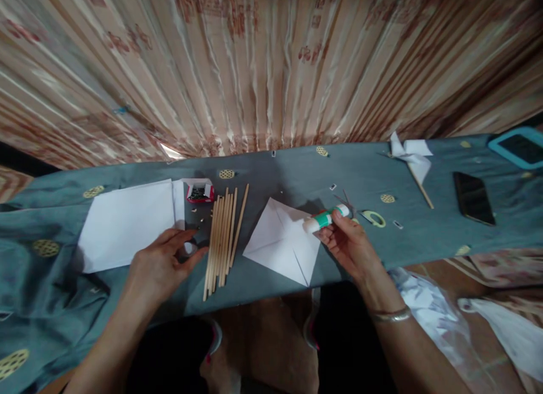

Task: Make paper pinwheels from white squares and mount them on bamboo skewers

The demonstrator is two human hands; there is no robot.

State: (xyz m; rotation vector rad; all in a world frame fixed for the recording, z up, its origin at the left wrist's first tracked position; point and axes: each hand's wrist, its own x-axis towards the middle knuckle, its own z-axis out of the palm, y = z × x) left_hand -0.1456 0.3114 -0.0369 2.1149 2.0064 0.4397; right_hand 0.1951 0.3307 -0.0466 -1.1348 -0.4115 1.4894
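Head view: glue stick (324,219) between right fingers (348,226)

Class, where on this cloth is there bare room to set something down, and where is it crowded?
One bare patch lies beyond the folded paper square, between the wooden sticks and the scissors. Another lies between the scissors and the phone, in front of the pinwheel. Crowded: around the left hand, between paper stack, red box and wooden sticks.
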